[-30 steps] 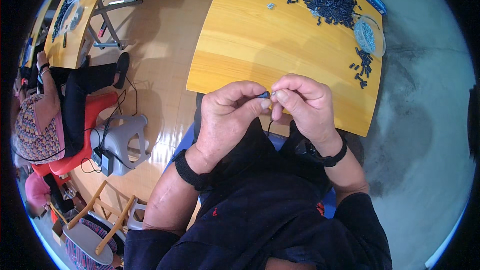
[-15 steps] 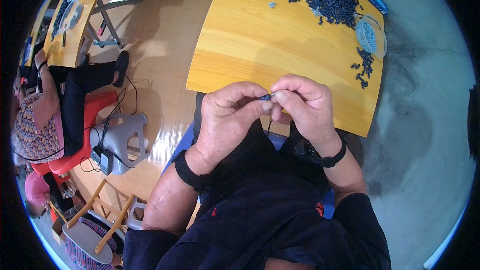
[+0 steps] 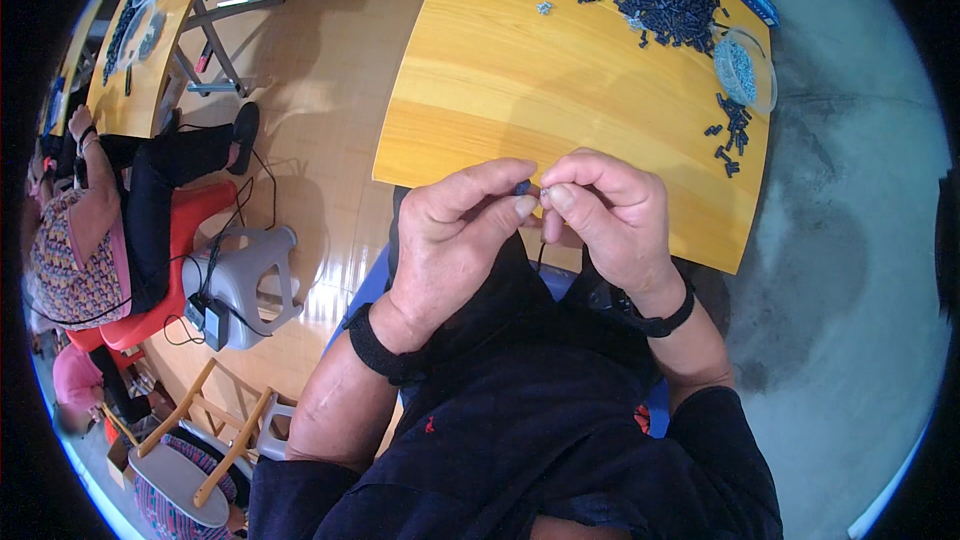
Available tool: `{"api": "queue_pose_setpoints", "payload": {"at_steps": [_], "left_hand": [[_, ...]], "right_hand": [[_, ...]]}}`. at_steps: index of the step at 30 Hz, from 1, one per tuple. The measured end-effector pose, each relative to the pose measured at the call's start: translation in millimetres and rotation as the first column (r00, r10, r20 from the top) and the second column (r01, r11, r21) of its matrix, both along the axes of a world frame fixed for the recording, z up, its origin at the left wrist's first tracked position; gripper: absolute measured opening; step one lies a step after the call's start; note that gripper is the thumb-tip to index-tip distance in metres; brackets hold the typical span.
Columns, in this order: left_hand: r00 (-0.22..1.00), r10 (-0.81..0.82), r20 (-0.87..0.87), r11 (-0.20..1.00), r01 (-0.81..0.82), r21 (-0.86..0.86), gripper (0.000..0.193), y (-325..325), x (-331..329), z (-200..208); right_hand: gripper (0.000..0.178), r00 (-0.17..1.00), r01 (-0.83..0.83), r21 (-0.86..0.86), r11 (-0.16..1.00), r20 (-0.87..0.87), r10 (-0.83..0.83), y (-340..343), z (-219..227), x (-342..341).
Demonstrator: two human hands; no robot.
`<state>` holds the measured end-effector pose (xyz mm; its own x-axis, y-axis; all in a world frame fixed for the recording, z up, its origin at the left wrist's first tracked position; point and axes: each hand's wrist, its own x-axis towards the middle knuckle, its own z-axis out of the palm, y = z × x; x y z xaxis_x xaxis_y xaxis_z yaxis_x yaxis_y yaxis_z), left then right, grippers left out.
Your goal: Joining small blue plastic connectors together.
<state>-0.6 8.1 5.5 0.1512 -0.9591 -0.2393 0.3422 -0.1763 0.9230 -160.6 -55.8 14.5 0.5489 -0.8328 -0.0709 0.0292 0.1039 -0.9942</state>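
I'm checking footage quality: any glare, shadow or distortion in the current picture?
Head view: white glare on the tan floor; head view: soft shadow on the yellow table just beyond the hands; head view: fisheye bowing of the table's right edge, with black corners.

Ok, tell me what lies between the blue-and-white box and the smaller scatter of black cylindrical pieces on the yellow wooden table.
In the head view, a clear round plastic tub of small light-blue pieces lies between them.
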Motion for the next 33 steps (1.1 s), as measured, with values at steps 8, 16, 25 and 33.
{"api": "queue_pose_setpoints", "payload": {"at_steps": [8,16,25,33], "left_hand": [[0.995,0.046,-0.093,0.998,-0.043,0.035,0.017,-2.9,1.1,0.8],[0.998,-0.026,0.062,1.000,0.026,0.003,0.015,-0.3,6.7,-4.6],[0.990,-0.077,0.119,0.996,0.071,0.049,0.019,-0.2,5.3,-3.5],[0.953,-0.149,0.263,0.987,0.128,0.097,0.016,-3.8,-0.1,0.9]], "right_hand": [[0.010,1.000,0.021,0.023,1.000,0.014,-0.021,0.4,-3.8,-0.4],[0.015,0.984,-0.002,0.393,0.919,0.164,-0.068,9.1,-4.4,0.0],[0.017,0.943,-0.125,0.615,0.778,0.317,-0.099,8.5,-14.7,-3.2],[0.014,0.982,0.005,0.584,0.812,0.150,-0.114,11.3,-17.8,2.3]]}}
